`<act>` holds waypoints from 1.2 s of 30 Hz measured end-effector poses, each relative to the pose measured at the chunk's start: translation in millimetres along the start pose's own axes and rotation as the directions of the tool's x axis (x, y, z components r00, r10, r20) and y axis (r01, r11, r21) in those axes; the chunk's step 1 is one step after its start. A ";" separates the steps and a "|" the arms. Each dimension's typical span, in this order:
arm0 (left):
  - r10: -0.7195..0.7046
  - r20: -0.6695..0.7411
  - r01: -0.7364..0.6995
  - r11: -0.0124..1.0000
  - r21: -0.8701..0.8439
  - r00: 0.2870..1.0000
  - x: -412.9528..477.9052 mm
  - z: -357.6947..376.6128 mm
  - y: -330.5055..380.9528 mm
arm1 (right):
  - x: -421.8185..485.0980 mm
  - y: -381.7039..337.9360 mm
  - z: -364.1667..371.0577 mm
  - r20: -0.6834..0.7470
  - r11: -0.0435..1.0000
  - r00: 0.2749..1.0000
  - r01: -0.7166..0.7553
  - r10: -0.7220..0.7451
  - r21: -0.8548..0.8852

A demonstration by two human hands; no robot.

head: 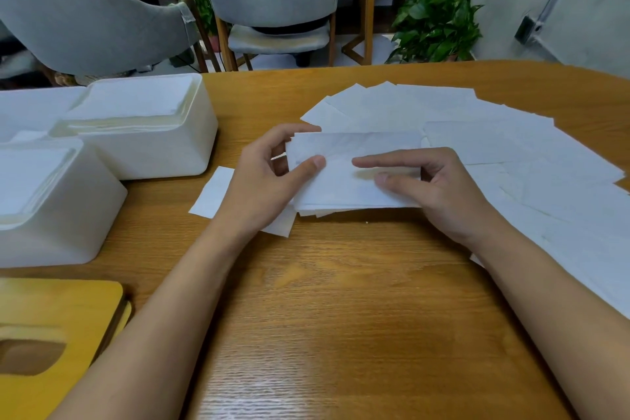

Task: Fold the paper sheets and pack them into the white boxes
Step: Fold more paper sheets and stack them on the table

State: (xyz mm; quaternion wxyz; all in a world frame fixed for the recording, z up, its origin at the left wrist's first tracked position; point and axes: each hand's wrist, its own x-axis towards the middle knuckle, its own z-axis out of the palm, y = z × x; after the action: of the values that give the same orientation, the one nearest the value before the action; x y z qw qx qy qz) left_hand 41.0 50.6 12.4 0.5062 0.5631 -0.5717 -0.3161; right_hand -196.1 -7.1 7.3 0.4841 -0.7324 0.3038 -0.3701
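Observation:
A small stack of folded white paper sheets [344, 187] lies at the middle of the wooden table [334, 300]. My left hand [269, 181] pinches its left end, thumb on top and fingers curled round the far edge. My right hand [429, 187] holds the right end, index finger stretched flat across the top sheet and thumb pressing beside it. Unfolded sheets [511, 147] fan out across the right of the table. Two open white boxes stand at the left: the far box [163, 150] and the near box [68, 215], both filled with folded paper.
A single sheet [214, 193] lies partly under my left wrist. A wooden lid with an oval slot [51, 334] rests at the front left corner. Grey chairs [272, 0] and a potted plant [436, 24] stand beyond the table's far edge.

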 end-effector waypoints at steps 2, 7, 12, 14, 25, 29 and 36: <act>0.009 0.007 -0.009 1.000 -0.007 1.000 -1.1 0.0 1.6 | 1.3 1.6 -0.2 -0.017 1.000 1.000 -0.023 0.023 0.008; -0.023 0.104 0.028 0.998 -0.050 0.994 -1.4 0.5 -1.7 | 4.4 8.3 -0.8 -0.074 0.996 0.994 -0.075 0.078 0.038; -0.016 -0.030 0.015 0.999 -0.032 0.999 1.5 0.8 -6.5 | 4.1 8.0 -0.6 -0.071 0.996 0.995 -0.066 0.070 0.053; -0.035 -0.065 0.035 0.999 -0.004 0.997 2.6 1.9 -8.9 | 3.8 7.4 0.3 -0.059 0.997 0.996 -0.064 0.067 0.052; -0.159 -0.124 0.157 0.987 -0.021 0.980 3.0 4.4 -11.0 | 5.4 10.9 0.8 -0.119 0.996 0.989 -0.083 0.087 0.038; -0.228 -0.094 0.218 0.971 -0.101 0.969 2.1 6.0 -8.5 | 6.5 12.0 -1.2 -0.132 0.995 0.987 -0.084 0.090 0.046; -0.254 -0.104 0.257 0.966 0.014 0.962 0.7 6.4 -5.0 | 6.8 13.5 -1.6 -0.142 0.997 0.987 -0.074 0.078 0.033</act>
State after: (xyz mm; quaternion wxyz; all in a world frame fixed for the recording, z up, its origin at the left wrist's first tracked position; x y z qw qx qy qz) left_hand 36.7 47.7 6.1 0.4819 0.6542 -0.4722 -0.3417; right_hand -195.0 -18.1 -3.2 0.4851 -0.6849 0.3604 -0.4071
